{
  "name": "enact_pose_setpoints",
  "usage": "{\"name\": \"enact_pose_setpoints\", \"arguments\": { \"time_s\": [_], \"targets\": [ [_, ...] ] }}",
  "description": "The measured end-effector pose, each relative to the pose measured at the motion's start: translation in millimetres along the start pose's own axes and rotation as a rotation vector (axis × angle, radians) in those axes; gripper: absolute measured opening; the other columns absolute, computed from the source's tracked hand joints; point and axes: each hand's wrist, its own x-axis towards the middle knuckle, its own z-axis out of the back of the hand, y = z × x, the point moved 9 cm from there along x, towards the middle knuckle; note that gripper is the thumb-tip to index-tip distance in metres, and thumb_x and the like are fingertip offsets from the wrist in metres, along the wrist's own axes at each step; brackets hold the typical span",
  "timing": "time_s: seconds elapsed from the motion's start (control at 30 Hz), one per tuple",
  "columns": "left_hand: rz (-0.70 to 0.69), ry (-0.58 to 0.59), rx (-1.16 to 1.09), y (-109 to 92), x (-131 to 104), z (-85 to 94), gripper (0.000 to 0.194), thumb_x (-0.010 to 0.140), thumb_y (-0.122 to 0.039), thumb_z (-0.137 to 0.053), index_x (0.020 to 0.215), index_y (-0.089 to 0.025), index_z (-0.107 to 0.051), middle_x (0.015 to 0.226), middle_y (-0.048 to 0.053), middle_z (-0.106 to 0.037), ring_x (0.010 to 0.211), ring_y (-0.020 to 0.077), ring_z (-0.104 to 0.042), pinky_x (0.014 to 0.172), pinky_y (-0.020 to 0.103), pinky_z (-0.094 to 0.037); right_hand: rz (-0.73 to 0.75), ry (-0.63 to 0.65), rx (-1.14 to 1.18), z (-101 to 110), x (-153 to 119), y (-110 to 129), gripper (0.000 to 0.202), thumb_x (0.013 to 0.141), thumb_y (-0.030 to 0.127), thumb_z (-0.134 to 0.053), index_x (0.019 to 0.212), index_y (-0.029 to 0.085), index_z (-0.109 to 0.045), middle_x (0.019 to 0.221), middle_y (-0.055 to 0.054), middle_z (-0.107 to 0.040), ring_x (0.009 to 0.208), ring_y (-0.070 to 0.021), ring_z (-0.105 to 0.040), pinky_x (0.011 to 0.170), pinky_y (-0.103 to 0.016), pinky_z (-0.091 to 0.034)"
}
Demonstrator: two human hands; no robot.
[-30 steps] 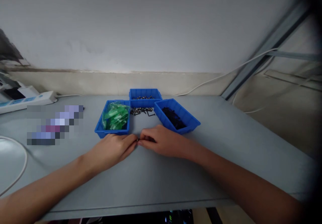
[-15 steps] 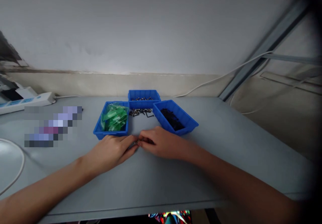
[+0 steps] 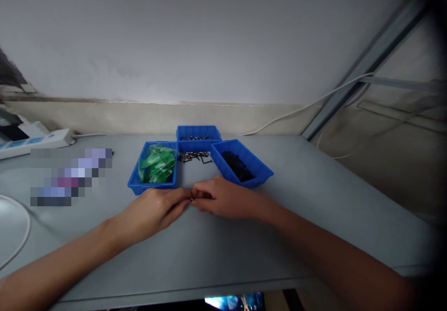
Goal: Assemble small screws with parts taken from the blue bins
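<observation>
My left hand [image 3: 153,211] and my right hand [image 3: 228,199] meet fingertip to fingertip just above the table, in front of the bins. Both are closed in a pinch around a small metal part [image 3: 191,199]; the fingers hide most of it, so its exact kind does not show. Beyond them lies a loose pile of small metal screws [image 3: 192,155], with a dark L-shaped hex key [image 3: 206,162] at its right side. Green plastic packets [image 3: 158,164] fill the blue bin [image 3: 134,187] nearest my left hand. Close to my right hand, another blue bin [image 3: 260,169] contains dark small pieces [image 3: 237,164].
A third blue bin [image 3: 199,144] with small metal pieces stands at the back, near the wall. On the left are a white power strip [image 3: 52,139], a pixelated object [image 3: 73,176] and a white cable [image 3: 26,227]. A metal frame post [image 3: 331,92] rises at the right.
Both hands keep their pinch in almost the same place. Less of the metal part shows between the fingertips now. The whole view has shifted slightly.
</observation>
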Motion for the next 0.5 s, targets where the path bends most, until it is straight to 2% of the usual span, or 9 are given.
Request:
{"name": "enact_pose_setpoints", "arguments": {
  "time_s": [0.17,0.27,0.5],
  "targets": [
    [0.047,-0.009,0.022,4,0,1.9,0.023,0.09,-0.026,-0.038,0.104,-0.019,-0.055,0.087,0.001,-0.065,0.074,0.0161,-0.063,0.063,0.026,-0.047,-0.003,-0.013,0.002,3,0,0,0.017,0.084,0.029,-0.045,0.081,0.017,-0.057,0.064,0.001,-0.058,0.06,-0.01,-0.051,0.055,-0.021,-0.034],
    [0.076,0.019,0.072,6,0,-1.2,0.024,0.091,-0.028,-0.036,0.096,-0.018,-0.058,0.078,0.002,-0.064,0.069,0.0168,-0.063,0.059,0.027,-0.046,0.005,-0.015,-0.007,3,0,1,0.017,0.084,0.029,-0.045,0.082,0.017,-0.057,0.067,0.001,-0.059,0.061,-0.0102,-0.051,0.055,-0.021,-0.034],
    [-0.005,0.034,0.012,-4,1,-2.5,0.027,0.092,-0.027,-0.033,0.1,-0.017,-0.057,0.08,0.002,-0.064,0.07,0.0147,-0.062,0.061,0.024,-0.046,0.016,-0.019,-0.093,-2,1,3,0.017,0.084,0.029,-0.046,0.079,0.017,-0.057,0.07,0.0,-0.059,0.063,-0.0118,-0.051,0.055,-0.023,-0.033]
  ]
}}
